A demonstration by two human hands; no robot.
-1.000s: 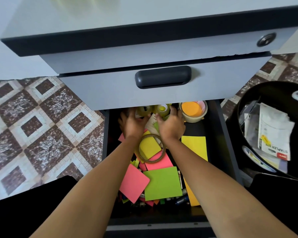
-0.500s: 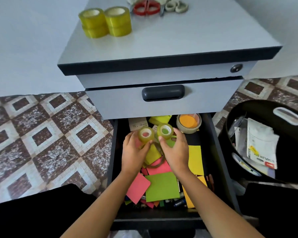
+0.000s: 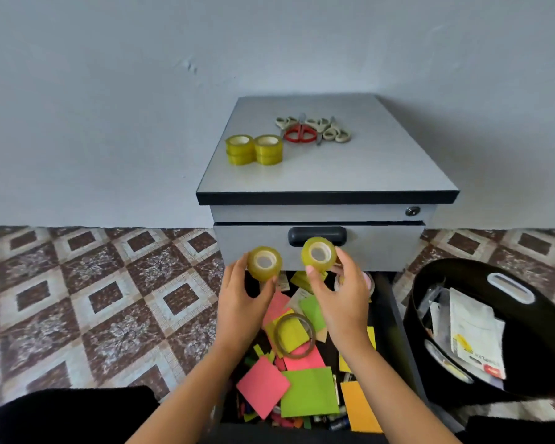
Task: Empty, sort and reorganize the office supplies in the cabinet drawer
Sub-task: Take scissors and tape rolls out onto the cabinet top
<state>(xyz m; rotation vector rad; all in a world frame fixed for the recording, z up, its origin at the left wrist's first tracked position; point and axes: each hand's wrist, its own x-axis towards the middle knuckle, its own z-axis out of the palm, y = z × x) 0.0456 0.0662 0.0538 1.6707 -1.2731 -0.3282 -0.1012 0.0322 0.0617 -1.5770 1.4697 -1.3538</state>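
Emptying: left hand grips one small yellow tape roll, right hand its twin, probably bound beside stacked yellow rolls

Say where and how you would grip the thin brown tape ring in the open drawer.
Best take the tape ring by its rim, a finger inside the hole and the thumb outside, coming down from above: it lies nearly flat on the coloured notes, hole up, its wall low.
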